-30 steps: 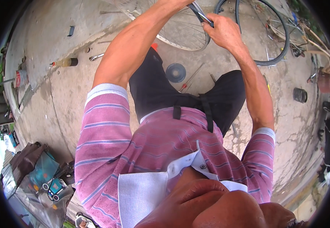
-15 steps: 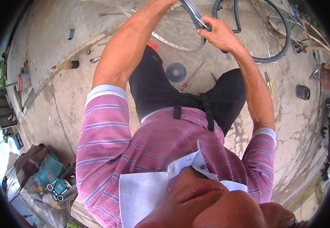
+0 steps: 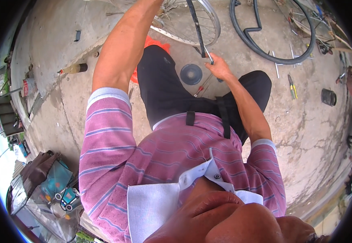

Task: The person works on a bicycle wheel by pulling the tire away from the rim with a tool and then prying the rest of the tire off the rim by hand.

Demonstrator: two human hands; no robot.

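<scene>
My right hand (image 3: 219,67) is closed on a thin metal rod-like tool (image 3: 208,56), whose exact kind I cannot make out. Beside the tool tip hangs a long black strip (image 3: 196,26), running up out of the top edge across a spoked bicycle wheel (image 3: 215,24). Whether my fingers also pinch the strip's lower end I cannot tell. The wheel's silver rim shows bare on this side. My left forearm (image 3: 121,44) reaches up toward the wheel, and its hand lies beyond the top edge.
Between my knees lie a dark disc (image 3: 191,74) and a red-handled screwdriver (image 3: 199,90). Right are a black bicycle tyre (image 3: 261,52), yellow-handled pliers (image 3: 292,87) and a black cylinder (image 3: 328,97). Left stands a bottle (image 3: 74,69). A red plastic bag (image 3: 160,43) touches my left knee.
My right hand has come down and toward me, away from the rim, with the metal tool. The black strip now stretches down across the wheel. My left hand has gone out of view.
</scene>
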